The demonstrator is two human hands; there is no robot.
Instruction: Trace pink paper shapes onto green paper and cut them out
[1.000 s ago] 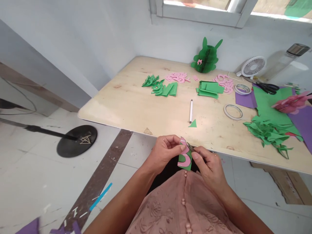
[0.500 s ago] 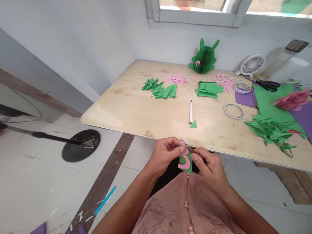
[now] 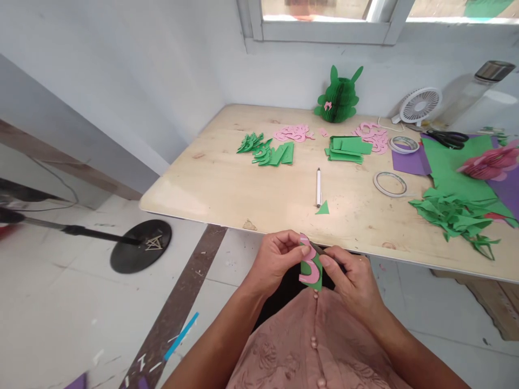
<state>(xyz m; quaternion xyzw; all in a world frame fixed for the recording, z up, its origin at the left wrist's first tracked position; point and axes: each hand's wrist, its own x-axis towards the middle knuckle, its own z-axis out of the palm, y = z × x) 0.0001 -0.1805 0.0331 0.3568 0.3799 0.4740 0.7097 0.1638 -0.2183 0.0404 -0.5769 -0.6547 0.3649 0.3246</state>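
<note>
Between its thumb and fingers, my left hand [image 3: 279, 258] pinches a pink paper cutout shaped like a 3 [image 3: 310, 273], laid over a piece of green paper [image 3: 318, 282]. My right hand [image 3: 351, 273] is closed around a pair of scissors [image 3: 317, 248]; only a dark blade shows, at the upper right edge of the papers, while the handles are hidden in the hand. Both hands are over my lap at the front edge of the table. On the tabletop beyond them lie a white pen [image 3: 318, 188] and a small green paper triangle [image 3: 323, 208].
The table [image 3: 194, 189] bears green cutouts [image 3: 261, 151], pink cutouts [image 3: 294, 132], green strips [image 3: 348, 149], tape rolls [image 3: 390, 185], green scraps [image 3: 454, 216] and black-handled scissors [image 3: 448, 139]. A green honeycomb paper figure [image 3: 338, 97] and small fan [image 3: 419, 105] stand at the back.
The view has shifted slightly. Both hands keep their hold on the papers and scissors; the blade sits a little differently along the green paper's edge.
</note>
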